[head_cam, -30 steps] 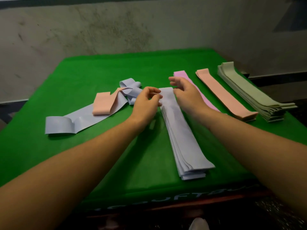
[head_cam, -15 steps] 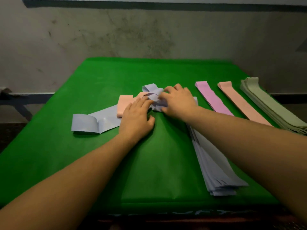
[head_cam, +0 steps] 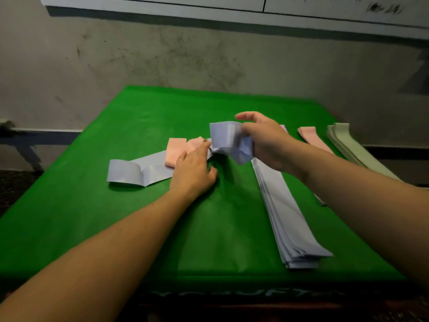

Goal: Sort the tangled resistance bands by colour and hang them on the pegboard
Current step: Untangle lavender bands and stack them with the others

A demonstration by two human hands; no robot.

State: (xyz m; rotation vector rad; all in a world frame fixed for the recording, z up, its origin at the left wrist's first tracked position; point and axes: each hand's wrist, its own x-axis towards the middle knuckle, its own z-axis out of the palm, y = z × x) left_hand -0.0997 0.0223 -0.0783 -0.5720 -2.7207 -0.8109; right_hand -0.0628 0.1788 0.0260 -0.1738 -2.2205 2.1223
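A lavender band point(head_cam: 228, 141) is lifted off the green table point(head_cam: 116, 217); my right hand point(head_cam: 267, 140) grips its bunched end. My left hand point(head_cam: 193, 169) lies flat on the tangle, fingers pressing where a peach band point(head_cam: 175, 152) crosses another lavender band point(head_cam: 139, 171). To the right lie sorted rows: a lavender stack point(head_cam: 285, 212), a pink band point(head_cam: 283, 128) mostly hidden by my right arm, a peach strip point(head_cam: 310, 135) and a sage-green stack point(head_cam: 346, 142).
A stained grey wall point(head_cam: 185, 61) rises behind the table. A white board edge point(head_cam: 232, 10) runs along the top of it. A metal frame point(head_cam: 21, 140) stands at the far left.
My right hand has closed on the lavender band and raised it off the tangle. My left hand stays pressed on the remaining bands. The camera has tilted upward.
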